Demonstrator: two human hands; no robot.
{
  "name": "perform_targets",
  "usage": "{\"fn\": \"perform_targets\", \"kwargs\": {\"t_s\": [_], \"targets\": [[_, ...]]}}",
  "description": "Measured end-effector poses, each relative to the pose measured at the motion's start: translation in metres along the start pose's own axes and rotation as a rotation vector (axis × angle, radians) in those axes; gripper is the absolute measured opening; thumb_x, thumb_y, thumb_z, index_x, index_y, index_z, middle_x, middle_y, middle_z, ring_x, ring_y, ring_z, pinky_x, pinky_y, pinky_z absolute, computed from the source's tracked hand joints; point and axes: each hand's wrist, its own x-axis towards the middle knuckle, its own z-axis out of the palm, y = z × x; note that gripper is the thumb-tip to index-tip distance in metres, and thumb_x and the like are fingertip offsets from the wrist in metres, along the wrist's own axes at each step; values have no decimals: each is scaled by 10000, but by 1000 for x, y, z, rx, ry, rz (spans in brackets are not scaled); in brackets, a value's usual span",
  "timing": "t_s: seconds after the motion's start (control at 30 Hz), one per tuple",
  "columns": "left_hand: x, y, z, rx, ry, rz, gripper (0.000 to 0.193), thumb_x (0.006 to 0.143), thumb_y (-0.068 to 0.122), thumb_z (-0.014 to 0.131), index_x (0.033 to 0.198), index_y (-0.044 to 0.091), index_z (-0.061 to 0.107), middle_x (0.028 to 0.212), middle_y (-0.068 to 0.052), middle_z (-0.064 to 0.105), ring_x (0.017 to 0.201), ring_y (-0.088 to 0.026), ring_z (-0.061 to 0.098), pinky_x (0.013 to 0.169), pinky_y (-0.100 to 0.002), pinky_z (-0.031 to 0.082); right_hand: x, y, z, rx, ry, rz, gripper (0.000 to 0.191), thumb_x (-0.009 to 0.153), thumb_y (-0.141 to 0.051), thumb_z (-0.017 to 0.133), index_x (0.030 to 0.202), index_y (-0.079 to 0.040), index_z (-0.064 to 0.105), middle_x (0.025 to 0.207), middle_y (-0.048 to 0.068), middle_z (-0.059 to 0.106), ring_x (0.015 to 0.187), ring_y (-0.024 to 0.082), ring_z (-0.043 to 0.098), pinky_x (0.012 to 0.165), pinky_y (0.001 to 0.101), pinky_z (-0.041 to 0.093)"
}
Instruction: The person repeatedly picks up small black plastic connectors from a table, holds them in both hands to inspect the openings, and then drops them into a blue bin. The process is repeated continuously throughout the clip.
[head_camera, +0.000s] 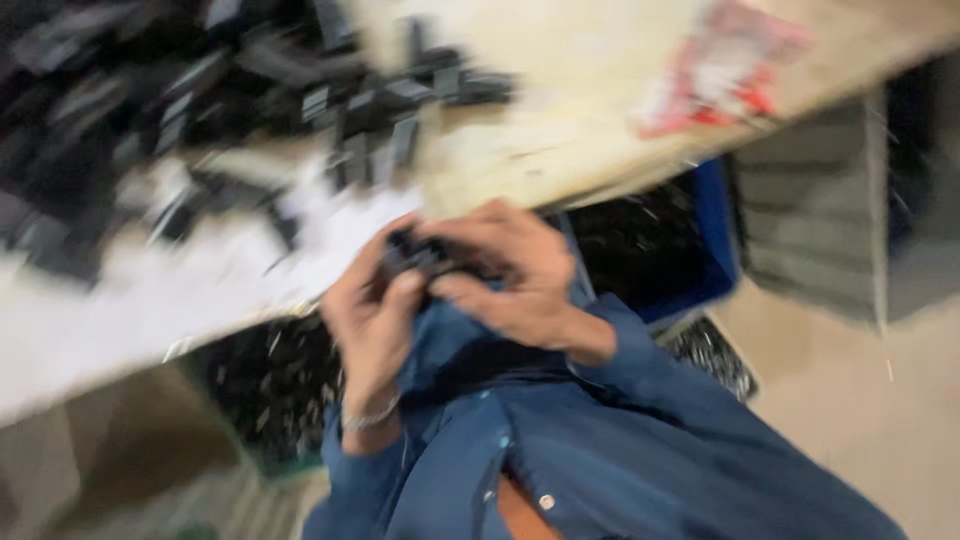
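Head view, blurred. Red-and-white flat packet (725, 68), upper right on pale worktable (560, 130); print unreadable. Heap of small black parts (150, 110) upper left on table, some on white sheet (200, 280). Blue bin (715, 235) w/ dark contents under table edge, right of hands. Left hand (370, 325) & right hand (515, 280) together at table edge, both closed on one small black part (415, 255) btwn fingertips. Blue shirt sleeves (640, 400) below.

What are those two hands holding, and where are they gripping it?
Both the left hand and the right hand pinch one small black part between their fingertips, close to the chest. The picture is too blurred to tell which end each grips.
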Motion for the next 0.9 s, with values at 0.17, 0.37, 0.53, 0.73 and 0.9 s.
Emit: {"fn": "perform_targets", "kwargs": {"t_s": [0.17, 0.37, 0.53, 0.73, 0.9], "targets": [[4, 8, -7, -211, -91, -11, 470, 1016, 34, 672, 1472, -27, 577, 1185, -21, 661, 1001, -85, 560, 882, -226, 472, -4, 1, 23, 113, 90, 61, 359, 946, -83, 804, 1277, 12, 701, 1070, 29, 616, 717, 21, 479, 598, 163, 367], [6, 15, -13, -384, -206, 25, 462, 1060, 17, 630, 1509, -18, 527, 1332, -57, 654, 1210, -98, 598, 1057, -260, 509, -2, 1, 29, 191, 83, 41, 360, 992, -50, 773, 1326, 33, 667, 1179, 38, 574, 913, 55, 608, 736, 161, 464], [8, 15, -11, -289, -205, 60, 479, 1062, 7, 629, 1526, -26, 520, 1314, -75, 679, 1174, -109, 617, 1046, -271, 520, -1, 2, 24, 129, 89, 64, 399, 916, 13, 805, 1293, 42, 679, 1170, 50, 583, 831, 33, 568, 683, 137, 431], [10, 12, -9, -327, -233, 84, 466, 1058, 4, 617, 1511, -16, 510, 1368, -87, 663, 1265, -136, 620, 1118, -303, 504, -3, 5, 24, 194, 93, 35, 407, 931, 40, 802, 1313, 26, 664, 1199, 48, 590, 914, 54, 625, 725, 167, 473], [8, 12, -9, -303, -224, 82, 468, 1063, 15, 627, 1518, -16, 518, 1341, -94, 675, 1238, -137, 635, 1094, -304, 529, -4, 6, 25, 153, 108, 40, 407, 906, 17, 822, 1285, 25, 673, 1166, 50, 597, 842, 20, 577, 649, 135, 442]]}}
